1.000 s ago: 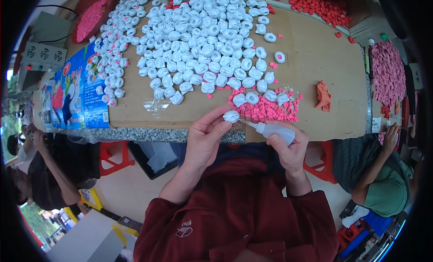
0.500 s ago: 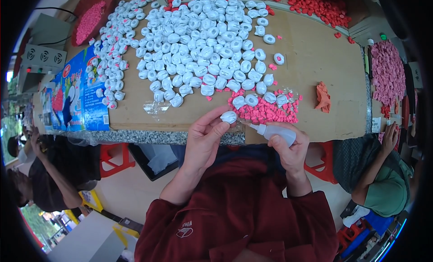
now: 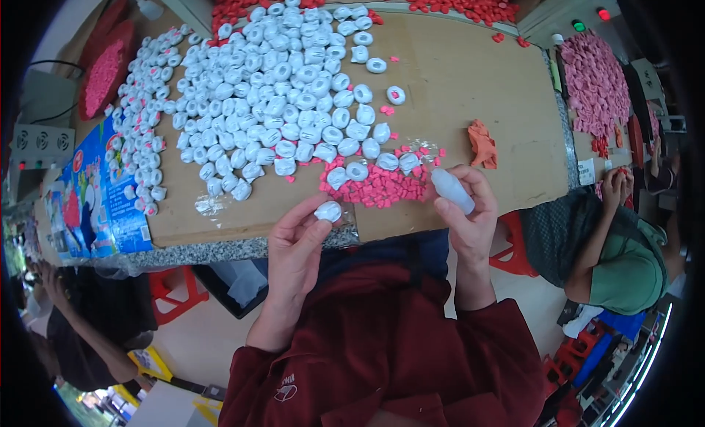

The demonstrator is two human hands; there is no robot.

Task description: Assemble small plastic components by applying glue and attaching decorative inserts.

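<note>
Head view shows, at the far left, a red bowl (image 3: 126, 36) with tiny pink bits (image 3: 104, 78), then a blue sheet (image 3: 121, 214). Next comes a big pile of white balls (image 3: 257, 96). The left hand (image 3: 294, 251) pinches one white ball (image 3: 327, 212) with thumb and fingers, near the table's front edge (image 3: 242, 248). Pink pieces (image 3: 378, 190) lie heaped just past it. The right hand (image 3: 471, 218) curls around a pale bottle (image 3: 452, 191), apart from that ball. Farther right, an orange scrap (image 3: 482, 144) lies on brown cardboard (image 3: 448, 82).
</note>
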